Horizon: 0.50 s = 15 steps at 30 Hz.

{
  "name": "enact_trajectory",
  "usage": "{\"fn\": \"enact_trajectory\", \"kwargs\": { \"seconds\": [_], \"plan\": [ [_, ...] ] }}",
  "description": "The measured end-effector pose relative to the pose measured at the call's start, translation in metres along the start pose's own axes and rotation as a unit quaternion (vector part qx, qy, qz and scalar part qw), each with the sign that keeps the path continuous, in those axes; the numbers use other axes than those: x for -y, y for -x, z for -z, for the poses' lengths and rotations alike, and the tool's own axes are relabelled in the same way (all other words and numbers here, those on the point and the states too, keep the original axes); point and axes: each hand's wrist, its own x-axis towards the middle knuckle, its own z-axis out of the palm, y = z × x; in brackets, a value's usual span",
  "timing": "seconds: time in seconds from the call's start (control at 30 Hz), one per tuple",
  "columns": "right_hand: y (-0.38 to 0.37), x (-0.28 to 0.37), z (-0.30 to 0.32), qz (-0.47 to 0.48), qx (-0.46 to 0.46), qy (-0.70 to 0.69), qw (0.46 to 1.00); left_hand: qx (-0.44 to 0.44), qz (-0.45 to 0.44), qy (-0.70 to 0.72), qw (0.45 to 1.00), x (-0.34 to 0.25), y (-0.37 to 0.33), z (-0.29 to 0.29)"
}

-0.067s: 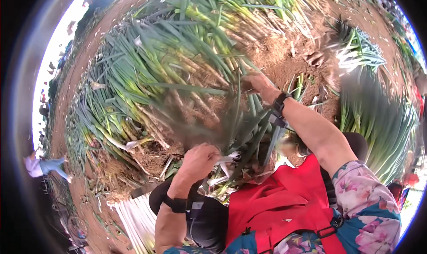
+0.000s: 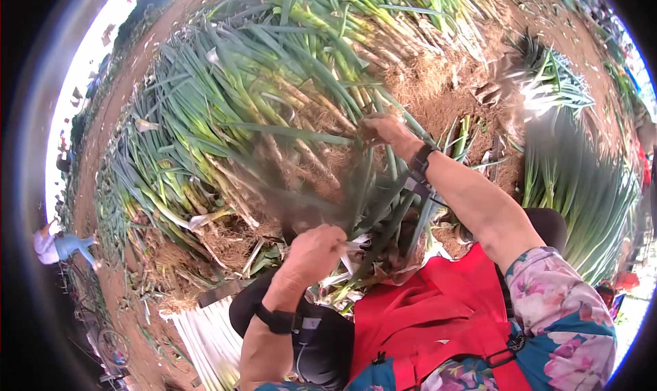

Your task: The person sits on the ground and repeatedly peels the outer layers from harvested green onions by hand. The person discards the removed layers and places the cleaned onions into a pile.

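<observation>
Left hand: fingers curled inward, back upward, grip hidden.
Right hand: farther forward, fingers bent, tips unclear.
Left wrist: turned slightly rightward.
Right wrist: nearly straight.
Left forearm: pointing forward, slightly rightward.
Right arm: extended forward and leftward.

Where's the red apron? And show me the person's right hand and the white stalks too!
Red apron (image 2: 428, 298): head view, on the middle of its cloth.
Right hand (image 2: 390, 132): head view, on the back of the hand.
White stalks (image 2: 211, 336): head view, lower left, partway along the bundle.
</observation>
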Motion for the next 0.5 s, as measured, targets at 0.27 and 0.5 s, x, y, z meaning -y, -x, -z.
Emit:
{"fn": "enact_trajectory", "kwargs": {
  "seconds": [0.27, 0.5],
  "plan": [
    [-0.092, -0.036, -0.054, 0.026, -0.071, 0.399, 0.914, 0.076, -0.046, 0.029, 0.996, -0.037, 0.001, 0.005],
    [-0.113, -0.024, -0.053, -0.044, -0.137, 0.531, 0.835, 0.060, -0.038, 0.057, 0.996, -0.034, 0.005, 0.022]
  ]
}}
